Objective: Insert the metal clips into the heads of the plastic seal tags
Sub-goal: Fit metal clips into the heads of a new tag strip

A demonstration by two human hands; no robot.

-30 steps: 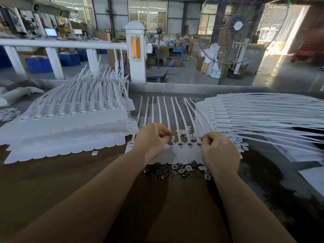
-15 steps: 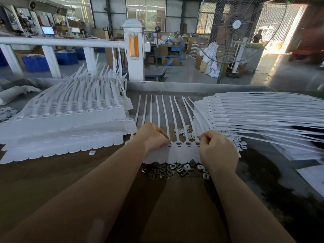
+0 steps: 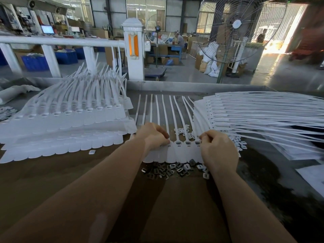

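A joined row of white plastic seal tags (image 3: 177, 152) lies flat on the brown table, straps pointing away from me. Three of its heads between my hands show dark slots. My left hand (image 3: 153, 135) rests on the row's left heads with fingers curled; what it pinches is hidden. My right hand (image 3: 216, 148) sits at the row's right end, fingertips pinched at a tag head (image 3: 197, 142); I cannot see a clip in them. A pile of small metal clips (image 3: 172, 170) lies just in front of the row.
A big stack of tag rows (image 3: 70, 123) lies to the left, another stack (image 3: 254, 113) fans out to the right. One loose white piece (image 3: 92, 152) lies left of my arm. Small white parts (image 3: 184, 131) sit behind the row. The table's metal rim (image 3: 175, 85) runs along the far side.
Both hands have stayed at the tag row. The left hand has slid slightly left along the heads, and more open heads show between the hands. The camera has tilted a little.
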